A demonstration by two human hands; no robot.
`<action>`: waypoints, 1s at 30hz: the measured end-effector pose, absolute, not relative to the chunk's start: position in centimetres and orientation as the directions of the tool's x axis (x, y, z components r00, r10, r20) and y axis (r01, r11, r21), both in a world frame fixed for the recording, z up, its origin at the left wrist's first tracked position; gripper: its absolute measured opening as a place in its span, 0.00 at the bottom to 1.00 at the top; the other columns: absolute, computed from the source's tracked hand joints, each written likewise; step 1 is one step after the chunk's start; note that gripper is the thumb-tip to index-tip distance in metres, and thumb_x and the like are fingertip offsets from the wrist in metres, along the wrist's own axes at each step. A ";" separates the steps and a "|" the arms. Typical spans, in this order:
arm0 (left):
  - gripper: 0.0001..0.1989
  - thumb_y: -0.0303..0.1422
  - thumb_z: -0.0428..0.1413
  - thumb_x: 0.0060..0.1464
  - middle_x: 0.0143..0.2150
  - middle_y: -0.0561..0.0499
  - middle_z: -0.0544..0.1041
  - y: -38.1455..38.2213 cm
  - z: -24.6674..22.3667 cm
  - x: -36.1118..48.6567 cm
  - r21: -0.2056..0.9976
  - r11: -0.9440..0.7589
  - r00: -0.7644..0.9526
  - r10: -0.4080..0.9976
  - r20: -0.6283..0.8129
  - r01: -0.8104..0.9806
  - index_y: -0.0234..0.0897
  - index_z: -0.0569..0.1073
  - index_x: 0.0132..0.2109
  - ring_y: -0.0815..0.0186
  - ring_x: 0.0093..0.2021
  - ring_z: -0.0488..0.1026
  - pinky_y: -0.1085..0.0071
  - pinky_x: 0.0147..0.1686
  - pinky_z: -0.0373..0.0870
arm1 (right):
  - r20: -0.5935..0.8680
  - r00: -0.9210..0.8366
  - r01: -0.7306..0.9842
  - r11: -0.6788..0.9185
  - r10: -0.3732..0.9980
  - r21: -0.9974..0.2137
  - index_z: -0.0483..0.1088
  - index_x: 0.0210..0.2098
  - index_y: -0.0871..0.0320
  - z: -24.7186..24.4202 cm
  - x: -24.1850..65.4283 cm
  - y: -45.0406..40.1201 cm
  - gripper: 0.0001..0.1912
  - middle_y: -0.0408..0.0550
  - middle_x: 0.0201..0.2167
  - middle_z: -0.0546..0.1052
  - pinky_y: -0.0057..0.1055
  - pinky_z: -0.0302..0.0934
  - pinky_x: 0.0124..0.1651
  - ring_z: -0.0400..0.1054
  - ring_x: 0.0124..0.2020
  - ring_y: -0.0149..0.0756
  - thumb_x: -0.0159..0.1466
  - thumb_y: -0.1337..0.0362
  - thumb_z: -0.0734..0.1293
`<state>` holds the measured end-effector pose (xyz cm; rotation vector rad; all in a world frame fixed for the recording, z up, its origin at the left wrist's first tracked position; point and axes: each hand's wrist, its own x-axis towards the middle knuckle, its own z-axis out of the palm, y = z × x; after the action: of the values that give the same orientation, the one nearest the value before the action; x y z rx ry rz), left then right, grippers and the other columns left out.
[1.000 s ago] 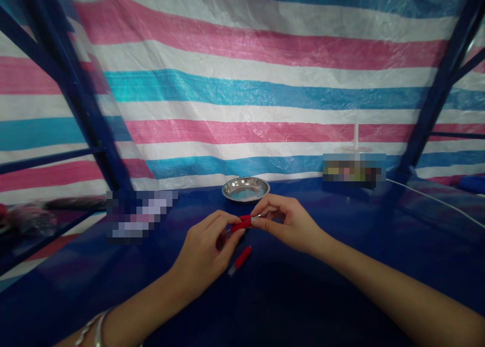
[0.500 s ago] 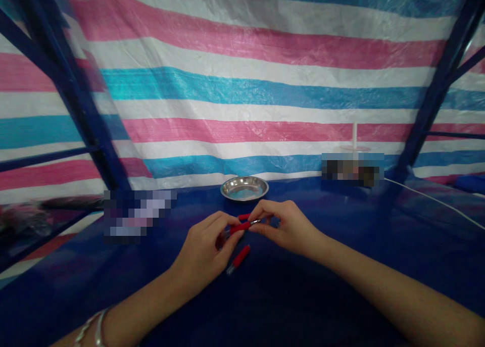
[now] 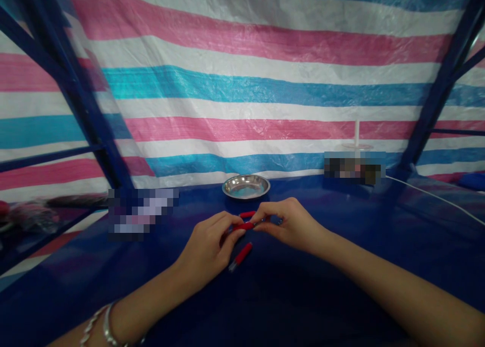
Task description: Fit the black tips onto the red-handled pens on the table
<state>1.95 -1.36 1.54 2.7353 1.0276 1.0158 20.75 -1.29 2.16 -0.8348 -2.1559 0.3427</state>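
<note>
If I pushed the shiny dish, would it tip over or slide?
The dish probably wouldn't tip, because it looks wide and low. It might slide, since the table looks smooth and shiny. It's likely stiff, as it looks like metal.

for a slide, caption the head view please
Left hand pinches a red stick, right hand at its end, dish beyond.

A makeshift tented booth — striped plastic sheeting point(image 3: 242, 94), blue posts point(image 3: 441, 87), blue tabletop point(image 3: 303, 296)

Red pen parts point(image 3: 242, 254); blue tabletop point(image 3: 303, 296); sheet point(image 3: 242, 84) striped pink, white, blue.
</note>
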 end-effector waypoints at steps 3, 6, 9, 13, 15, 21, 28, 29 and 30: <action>0.08 0.30 0.46 0.54 0.30 0.49 0.71 -1.4 1.6 2.0 0.251 -0.773 0.558 0.605 0.568 0.583 0.34 0.69 0.35 0.66 0.28 0.67 0.73 0.26 0.63 | 0.568 -0.468 0.476 0.735 0.676 -0.483 0.70 0.29 0.59 2.0 20.8 -1.3 0.04 0.42 0.26 0.75 0.20 0.56 0.26 0.67 0.26 0.26 0.54 0.70 0.64; 0.07 0.29 0.48 0.53 0.30 0.50 0.70 -1.5 1.6 2.0 0.248 -0.769 0.542 0.604 0.584 0.589 0.34 0.69 0.35 0.67 0.26 0.67 0.73 0.26 0.63 | 0.566 -0.447 0.471 0.720 0.693 -0.510 0.70 0.30 0.59 1.8 20.8 -1.2 0.04 0.43 0.26 0.75 0.21 0.56 0.27 0.68 0.28 0.28 0.54 0.68 0.64; 0.06 0.29 0.49 0.53 0.30 0.50 0.70 -1.5 1.6 2.1 0.242 -0.773 0.534 0.593 0.602 0.586 0.34 0.69 0.34 0.68 0.24 0.66 0.74 0.25 0.63 | 0.545 -0.434 0.472 0.696 0.718 -0.541 0.69 0.31 0.59 1.8 20.7 -1.2 0.05 0.44 0.27 0.75 0.22 0.56 0.26 0.68 0.28 0.29 0.54 0.65 0.64; 0.05 0.29 0.49 0.53 0.28 0.51 0.69 -1.5 1.6 2.0 0.241 -0.766 0.531 0.602 0.596 0.596 0.34 0.69 0.35 0.69 0.23 0.65 0.74 0.24 0.62 | 0.487 -0.428 0.523 0.648 0.761 -0.553 0.69 0.29 0.60 2.0 20.6 -1.3 0.08 0.45 0.24 0.75 0.23 0.55 0.27 0.68 0.26 0.28 0.57 0.62 0.62; 0.05 0.28 0.49 0.53 0.28 0.51 0.69 -1.5 1.6 2.0 0.246 -0.759 0.527 0.611 0.591 0.603 0.33 0.69 0.35 0.69 0.23 0.64 0.74 0.24 0.61 | 0.475 -0.434 0.535 0.644 0.765 -0.548 0.69 0.30 0.61 2.0 20.6 -1.4 0.09 0.45 0.24 0.76 0.23 0.55 0.27 0.68 0.26 0.28 0.57 0.61 0.62; 0.05 0.28 0.49 0.53 0.29 0.51 0.69 -1.5 1.6 2.0 0.257 -0.753 0.501 0.611 0.613 0.605 0.32 0.69 0.35 0.70 0.23 0.64 0.74 0.23 0.60 | 0.522 -0.469 0.562 0.697 0.713 -0.446 0.69 0.36 0.59 1.8 20.6 -1.3 0.08 0.45 0.29 0.76 0.22 0.55 0.28 0.68 0.29 0.28 0.58 0.65 0.61; 0.05 0.29 0.49 0.53 0.29 0.51 0.69 -1.6 1.5 2.0 0.246 -0.767 0.524 0.599 0.606 0.592 0.34 0.69 0.35 0.69 0.24 0.64 0.74 0.24 0.61 | 0.481 -0.491 0.679 0.665 0.726 -0.311 0.69 0.34 0.60 2.0 20.7 -1.3 0.15 0.48 0.28 0.73 0.28 0.55 0.35 0.65 0.32 0.32 0.60 0.56 0.57; 0.05 0.29 0.49 0.53 0.30 0.51 0.69 -1.5 1.5 2.0 0.243 -0.768 0.525 0.597 0.606 0.593 0.34 0.69 0.35 0.69 0.24 0.65 0.74 0.24 0.61 | 0.488 -0.488 0.673 0.668 0.723 -0.317 0.68 0.37 0.59 2.0 20.7 -1.2 0.14 0.48 0.29 0.73 0.28 0.55 0.35 0.65 0.33 0.33 0.59 0.56 0.58; 0.05 0.29 0.49 0.53 0.30 0.50 0.69 -1.5 1.5 2.0 0.237 -0.767 0.524 0.596 0.609 0.597 0.34 0.69 0.35 0.69 0.24 0.65 0.73 0.24 0.61 | 0.497 -0.492 0.661 0.678 0.714 -0.321 0.66 0.39 0.59 2.0 20.8 -1.2 0.14 0.47 0.30 0.73 0.28 0.55 0.35 0.64 0.34 0.33 0.58 0.57 0.60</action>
<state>1.98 -1.54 1.54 2.7431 1.0734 1.0952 20.78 -1.20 1.96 -1.0539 -2.2804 0.1145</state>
